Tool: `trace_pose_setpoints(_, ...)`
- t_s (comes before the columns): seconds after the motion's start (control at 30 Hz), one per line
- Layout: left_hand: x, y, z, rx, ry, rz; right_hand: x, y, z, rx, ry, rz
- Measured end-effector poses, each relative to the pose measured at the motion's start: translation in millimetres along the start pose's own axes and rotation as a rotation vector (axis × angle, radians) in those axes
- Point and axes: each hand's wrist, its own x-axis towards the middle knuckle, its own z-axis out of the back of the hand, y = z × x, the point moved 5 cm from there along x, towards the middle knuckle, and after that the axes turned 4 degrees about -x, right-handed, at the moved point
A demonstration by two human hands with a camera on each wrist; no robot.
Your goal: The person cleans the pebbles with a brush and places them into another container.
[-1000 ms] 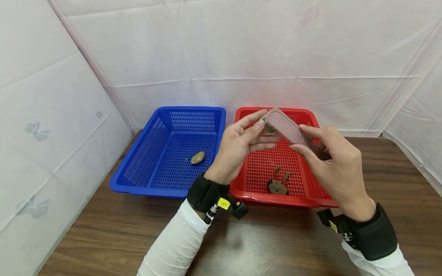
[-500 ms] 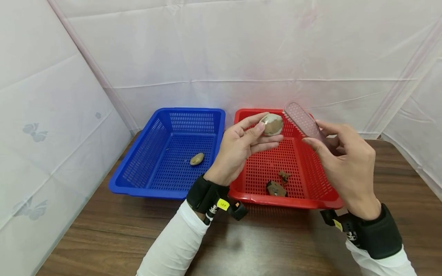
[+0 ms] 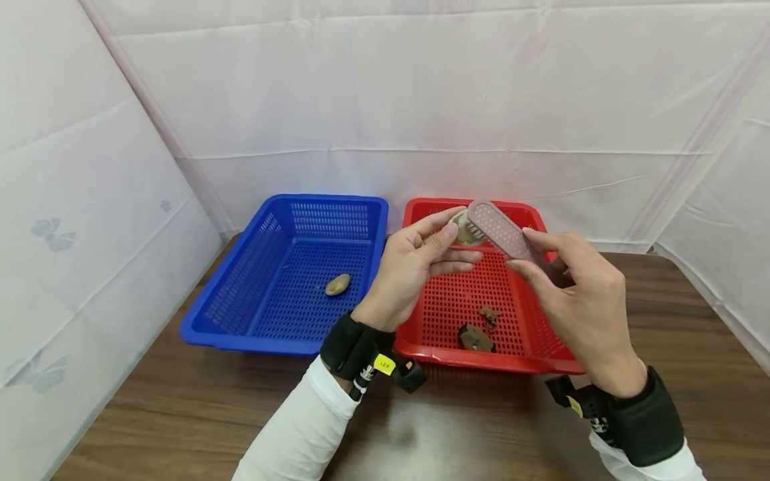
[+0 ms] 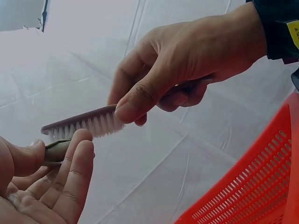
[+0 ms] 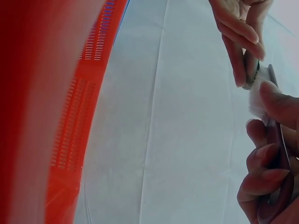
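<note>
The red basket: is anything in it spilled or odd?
Yes: small brown crumbs lie loose on the floor of the red basket, just beyond a dark lump. They look like spilled dirt against the clean red, though they are too small to identify.

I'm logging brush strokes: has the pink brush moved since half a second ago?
Yes. In the head view, judged against the red basket, the brush has shifted left, now overlapping the shell in the left hand.
</note>
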Motion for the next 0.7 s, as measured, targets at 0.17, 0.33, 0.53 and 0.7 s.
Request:
trace_pose_setpoints(0.17,0.2,0.0,-0.7,-0.005,0.004,-0.008,-1.2,-3.8,0.8,-0.026,-0.014,-0.027)
trace_pose_setpoints(0.33,-1.2,-2.8,-2.6,-0.023,0.013,-0.025,0.5,-8.8,7.0,-0.013,-0.066,-0.094)
trace_pose_setpoints(0.53,-2.0,-4.0,-2.4,-0.035,-0.016,-0.041,2.2,-0.9,10.5,0.098,-0.027,-0.06)
trace_pose_setpoints(0.7,-2.1,-2.5,-2.2,-0.02,-0.024,-0.021,2.1,4.7,4.6,0.068,0.055,-0.004)
